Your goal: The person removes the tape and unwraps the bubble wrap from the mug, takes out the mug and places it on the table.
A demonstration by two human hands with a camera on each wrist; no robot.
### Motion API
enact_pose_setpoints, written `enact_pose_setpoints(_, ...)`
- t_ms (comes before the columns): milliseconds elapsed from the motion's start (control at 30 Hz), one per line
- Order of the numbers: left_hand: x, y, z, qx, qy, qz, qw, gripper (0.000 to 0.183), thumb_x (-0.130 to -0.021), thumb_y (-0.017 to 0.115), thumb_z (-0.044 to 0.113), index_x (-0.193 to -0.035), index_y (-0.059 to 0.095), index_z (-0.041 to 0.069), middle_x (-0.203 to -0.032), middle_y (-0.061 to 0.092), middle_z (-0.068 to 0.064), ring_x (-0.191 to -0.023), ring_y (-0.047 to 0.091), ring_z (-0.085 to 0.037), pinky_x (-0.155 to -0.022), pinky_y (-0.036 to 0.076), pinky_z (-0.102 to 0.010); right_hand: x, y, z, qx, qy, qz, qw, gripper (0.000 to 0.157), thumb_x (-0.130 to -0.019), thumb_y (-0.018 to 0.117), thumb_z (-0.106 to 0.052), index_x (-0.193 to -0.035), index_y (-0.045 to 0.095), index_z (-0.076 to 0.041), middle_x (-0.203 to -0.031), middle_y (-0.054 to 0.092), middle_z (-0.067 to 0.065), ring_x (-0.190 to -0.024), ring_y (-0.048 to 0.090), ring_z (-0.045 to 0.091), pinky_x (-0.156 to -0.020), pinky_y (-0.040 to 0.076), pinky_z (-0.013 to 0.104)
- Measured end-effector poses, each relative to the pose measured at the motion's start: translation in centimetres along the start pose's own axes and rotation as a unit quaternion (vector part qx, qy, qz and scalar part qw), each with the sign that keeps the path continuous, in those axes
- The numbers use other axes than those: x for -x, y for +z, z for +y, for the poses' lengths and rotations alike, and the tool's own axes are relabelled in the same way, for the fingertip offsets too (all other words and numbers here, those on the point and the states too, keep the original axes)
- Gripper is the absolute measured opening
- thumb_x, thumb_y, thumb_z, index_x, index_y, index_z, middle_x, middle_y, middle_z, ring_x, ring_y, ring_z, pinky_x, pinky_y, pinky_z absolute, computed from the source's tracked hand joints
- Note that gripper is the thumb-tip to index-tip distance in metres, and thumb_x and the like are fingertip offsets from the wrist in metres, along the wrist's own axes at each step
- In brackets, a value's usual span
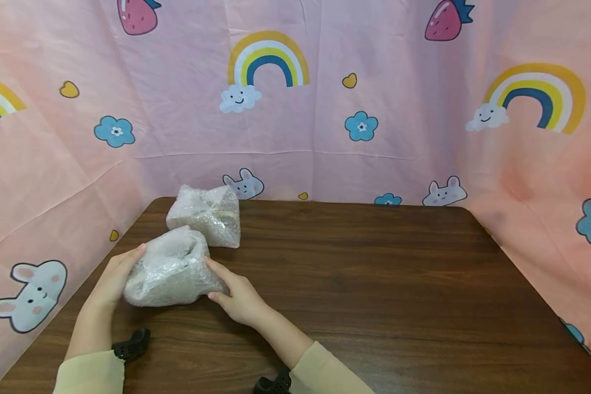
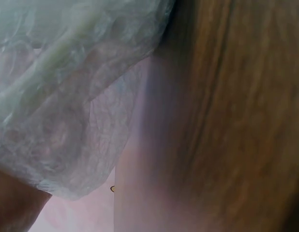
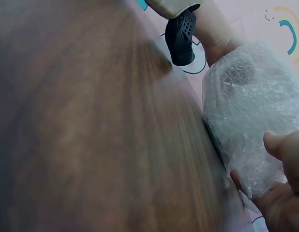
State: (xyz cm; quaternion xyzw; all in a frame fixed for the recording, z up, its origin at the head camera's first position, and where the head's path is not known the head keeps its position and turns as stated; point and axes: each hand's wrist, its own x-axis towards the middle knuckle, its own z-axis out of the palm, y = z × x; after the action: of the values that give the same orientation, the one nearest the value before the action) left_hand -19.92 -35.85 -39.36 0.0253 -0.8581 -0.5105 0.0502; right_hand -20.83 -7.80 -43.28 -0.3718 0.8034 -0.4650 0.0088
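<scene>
A bubble-wrapped package [image 1: 172, 268] sits at the left of the table, between both hands. My left hand [image 1: 118, 271] holds its left side, with most of the fingers hidden behind the wrap. At the right end, my right hand [image 1: 238, 298] grips the package with thumb and fingers spread around its edge. The right wrist view shows the right thumb [image 3: 277, 145] on the crinkled clear wrap [image 3: 251, 111]. Close up in the left wrist view, the package [image 2: 67, 96] shows pale contents through the plastic.
Just behind stands a second bubble-wrapped package [image 1: 209, 213], near the table's back left corner. The dark wooden table [image 1: 374, 284] stretches to the right. A pink patterned cloth [image 1: 325, 109] hangs around the back and sides. A black device [image 1: 133, 345] is on the left wrist.
</scene>
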Motion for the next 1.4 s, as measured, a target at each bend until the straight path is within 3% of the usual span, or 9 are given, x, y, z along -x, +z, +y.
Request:
enact_pose_setpoints(167,0.0,0.4,0.2,-0.005,0.004,0.013,0.9999,0.071,-0.101,0.032,0.048,-0.141,0.035,-0.012,-0.141,0.038,-0.027,-0.109,0.042,-0.005,-0.102,0.026,-0.060,0.0,0.0,0.0,0.005,-0.004,0.009,1.000,0.075,-0.092,0.065,-0.011,-0.153,0.025,-0.027,-0.151,0.032,-0.005,-0.134,0.033,0.012,-0.106,0.030,0.027)
enact_pose_setpoints(367,0.0,0.8,0.6,0.011,-0.001,0.008,0.9999,0.074,-0.101,0.031,0.049,-0.142,0.032,-0.013,-0.143,0.031,-0.032,-0.128,0.033,-0.039,-0.103,0.024,-0.061,0.2,0.0,-0.3,-0.012,0.022,0.020,0.999,0.077,-0.090,0.068,-0.014,-0.152,0.026,-0.029,-0.151,0.033,-0.003,-0.135,0.033,0.014,-0.106,0.032,0.030)
enact_pose_setpoints(533,-0.2,1.0,0.9,-0.004,0.000,0.016,0.9999,0.071,-0.101,0.031,0.047,-0.140,0.036,-0.012,-0.141,0.036,-0.031,-0.115,0.046,-0.020,-0.098,0.033,-0.052,0.3,0.0,-0.4,-0.021,0.020,0.038,0.999,0.077,-0.088,0.070,-0.014,-0.151,0.029,-0.027,-0.150,0.036,-0.002,-0.133,0.037,0.015,-0.104,0.035,0.030)
enact_pose_setpoints(600,-0.1,1.1,1.1,-0.006,0.002,0.013,0.9999,0.071,-0.102,0.031,0.047,-0.140,0.036,-0.012,-0.141,0.036,-0.030,-0.116,0.046,-0.020,-0.098,0.033,-0.052,0.3,0.0,-0.4,-0.025,0.017,0.044,0.999,0.078,-0.087,0.071,-0.014,-0.151,0.030,-0.027,-0.149,0.037,-0.001,-0.133,0.037,0.015,-0.104,0.035,0.030)
enact_pose_setpoints(767,0.2,1.2,2.2,0.022,0.002,0.000,0.9997,0.077,-0.101,0.032,0.050,-0.142,0.027,-0.015,-0.144,0.028,-0.034,-0.131,0.027,-0.047,-0.102,0.022,-0.064,0.3,-0.1,-0.5,-0.030,0.010,0.060,0.998,0.080,-0.085,0.073,-0.014,-0.151,0.030,-0.027,-0.149,0.037,-0.001,-0.133,0.036,0.015,-0.104,0.035,0.030)
enact_pose_setpoints(1067,0.5,1.2,3.3,0.030,0.003,0.005,0.9995,0.079,-0.100,0.032,0.051,-0.142,0.026,-0.015,-0.145,0.027,-0.035,-0.130,0.025,-0.050,-0.102,0.020,-0.066,0.5,-0.5,-1.1,-0.037,0.011,0.073,0.997,0.080,-0.084,0.075,-0.018,-0.150,0.032,-0.028,-0.145,0.042,0.001,-0.130,0.040,0.016,-0.101,0.039,0.032)
enact_pose_setpoints(1167,0.5,1.4,3.7,0.019,0.012,0.010,0.9997,0.076,-0.101,0.031,0.050,-0.141,0.031,-0.014,-0.141,0.034,-0.033,-0.124,0.036,-0.044,-0.098,0.029,-0.062,0.6,-0.8,-1.1,-0.032,0.014,0.080,0.996,0.080,-0.083,0.076,-0.019,-0.149,0.033,-0.029,-0.145,0.042,0.000,-0.130,0.040,0.015,-0.101,0.038,0.033)
enact_pose_setpoints(1267,0.6,1.7,4.1,0.009,0.019,0.014,0.9997,0.074,-0.101,0.031,0.050,-0.140,0.036,-0.013,-0.138,0.040,-0.031,-0.111,0.047,-0.027,-0.092,0.036,-0.054,0.7,-1.2,-1.1,-0.028,0.009,0.090,0.996,0.079,-0.083,0.077,-0.019,-0.149,0.035,-0.027,-0.143,0.044,0.000,-0.128,0.042,0.014,-0.101,0.039,0.034)
enact_pose_setpoints(1400,0.6,2.0,4.6,0.003,0.021,0.018,0.9996,0.073,-0.101,0.030,0.049,-0.138,0.039,-0.013,-0.135,0.043,-0.031,-0.100,0.047,-0.010,-0.086,0.039,-0.044,0.8,-1.8,-1.1,-0.026,-0.002,0.097,0.995,0.077,-0.082,0.077,-0.017,-0.147,0.037,-0.024,-0.142,0.047,-0.001,-0.125,0.045,0.012,-0.101,0.039,0.033)
